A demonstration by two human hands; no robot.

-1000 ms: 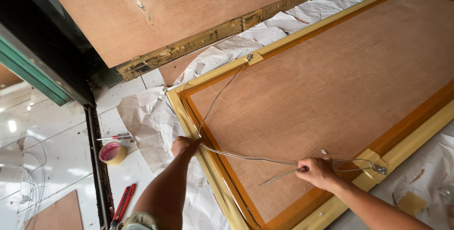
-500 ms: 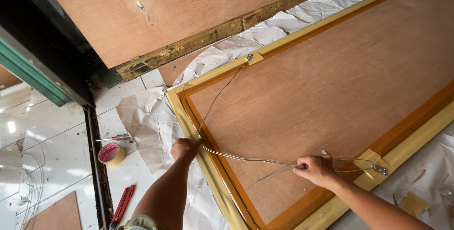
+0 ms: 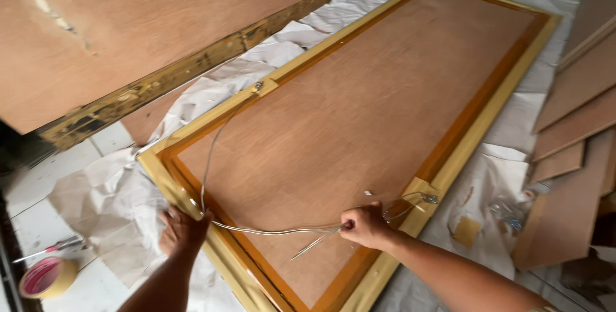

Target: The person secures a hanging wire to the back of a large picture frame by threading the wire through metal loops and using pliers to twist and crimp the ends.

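Observation:
A large gold-painted picture frame point(image 3: 487, 113) lies face down on white paper, its brown plywood backing point(image 3: 359, 106) up. A thin hanging wire point(image 3: 212, 158) runs from a metal ring on the far rail point(image 3: 258, 85) round to a ring on the near rail point(image 3: 428, 198). My left hand point(image 3: 181, 230) grips the frame's left corner where the wire bends. My right hand point(image 3: 364, 224) is closed on the wire near the near-rail ring, with loose wire ends trailing beside it.
A second plywood-backed panel point(image 3: 128, 29) leans at the upper left. Brown boards point(image 3: 577, 113) are stacked at the right. A roll of tape point(image 3: 42, 278) and a screwdriver point(image 3: 51, 246) lie on the tiled floor at the lower left. Crumpled white paper point(image 3: 109, 203) surrounds the frame.
The view has swung to the right and moved closer, showing more of the frame. Both hands stay on the wire and the frame corner in about the same places.

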